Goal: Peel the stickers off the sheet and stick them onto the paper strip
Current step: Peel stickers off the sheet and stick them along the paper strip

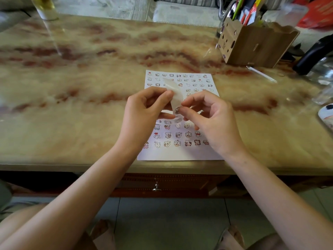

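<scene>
Single head-worn wide-angle view, looking forward and down, close over table (75,105)

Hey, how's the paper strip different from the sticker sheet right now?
The strip is held up, pinched by the left hand and curling; the sheet lies flat on the table. The strip is narrow and mostly blank, with one sticker pinched by the right hand; the sheet is wide, covered in rows. Both are white.

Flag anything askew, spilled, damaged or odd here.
Nothing stands out. The white cartoon sticker sheet lies flat on the marbled tabletop; the translucent white paper strip merely curls between the left hand and right hand pinching it.
</scene>
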`<action>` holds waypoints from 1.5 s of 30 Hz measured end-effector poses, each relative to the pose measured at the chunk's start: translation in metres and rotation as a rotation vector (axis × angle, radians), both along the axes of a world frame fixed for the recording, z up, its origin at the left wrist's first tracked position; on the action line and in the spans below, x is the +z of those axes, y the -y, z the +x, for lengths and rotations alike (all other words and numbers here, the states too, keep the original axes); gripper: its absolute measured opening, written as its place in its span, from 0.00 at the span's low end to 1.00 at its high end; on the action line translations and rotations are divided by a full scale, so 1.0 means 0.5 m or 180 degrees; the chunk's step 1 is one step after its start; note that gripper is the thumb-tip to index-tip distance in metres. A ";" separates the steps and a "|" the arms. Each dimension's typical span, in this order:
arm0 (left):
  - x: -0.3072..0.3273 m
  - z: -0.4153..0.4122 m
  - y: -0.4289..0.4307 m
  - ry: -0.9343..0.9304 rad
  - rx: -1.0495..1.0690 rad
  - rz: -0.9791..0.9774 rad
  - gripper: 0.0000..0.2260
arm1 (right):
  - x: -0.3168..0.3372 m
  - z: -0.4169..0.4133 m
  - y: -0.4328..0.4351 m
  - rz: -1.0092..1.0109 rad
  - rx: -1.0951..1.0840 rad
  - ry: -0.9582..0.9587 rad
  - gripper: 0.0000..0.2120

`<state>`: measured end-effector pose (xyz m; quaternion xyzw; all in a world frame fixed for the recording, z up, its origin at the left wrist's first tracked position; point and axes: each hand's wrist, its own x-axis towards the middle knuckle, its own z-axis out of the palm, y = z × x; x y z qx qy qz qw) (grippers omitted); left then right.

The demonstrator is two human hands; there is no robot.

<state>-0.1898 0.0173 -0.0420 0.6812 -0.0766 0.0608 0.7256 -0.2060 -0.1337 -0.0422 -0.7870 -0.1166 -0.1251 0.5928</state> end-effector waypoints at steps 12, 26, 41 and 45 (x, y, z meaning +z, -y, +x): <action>-0.002 -0.003 -0.001 -0.0182 -0.0246 0.0193 0.07 | -0.004 0.003 0.006 -0.0011 -0.0127 0.0145 0.05; -0.004 -0.003 -0.001 -0.0199 -0.0245 0.0399 0.05 | -0.007 0.004 0.012 -0.0393 -0.0221 0.0483 0.04; -0.008 -0.002 0.001 -0.0286 -0.0192 0.0465 0.06 | -0.013 0.002 0.019 -0.1204 -0.0267 0.0705 0.02; -0.009 -0.002 0.001 -0.0337 -0.0180 0.0455 0.07 | -0.009 -0.007 0.024 -0.1295 -0.0166 0.0793 0.02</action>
